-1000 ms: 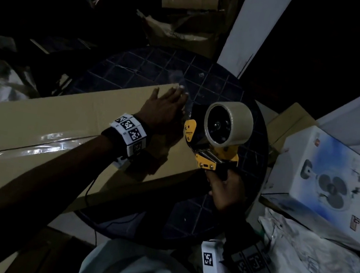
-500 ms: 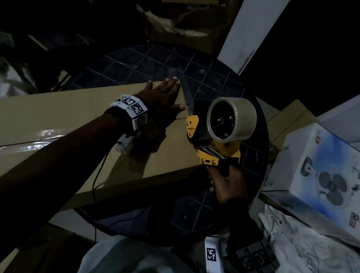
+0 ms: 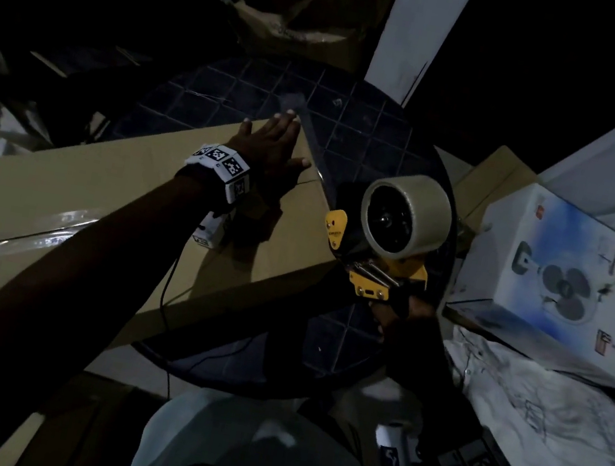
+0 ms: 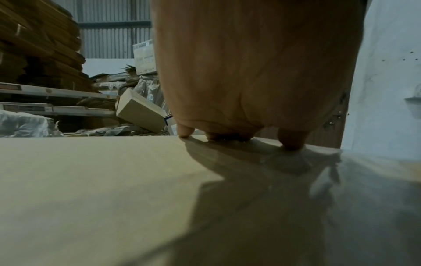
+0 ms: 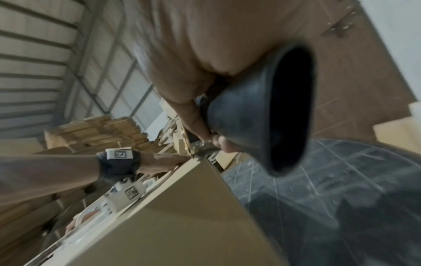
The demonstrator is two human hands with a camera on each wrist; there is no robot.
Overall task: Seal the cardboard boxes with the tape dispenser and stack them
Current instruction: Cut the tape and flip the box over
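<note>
A: How does the room look?
B: Dim. A round bench [image 3: 249,84] with a dark tiled top stands among stacked flat cardboard [image 4: 38,45] and crumpled plastic sheeting [image 3: 550,428].
A: And the walls?
B: Corrugated metal wall [image 4: 114,39] at the back; a white fan carton [image 3: 559,275] sits off the bench's right edge.

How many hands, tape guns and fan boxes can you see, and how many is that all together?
Hands: 2, the left hand flat on the long box, the right hand holding the tape gun
Tape guns: 1
Fan boxes: 1, the fan box
Total: 4
</note>
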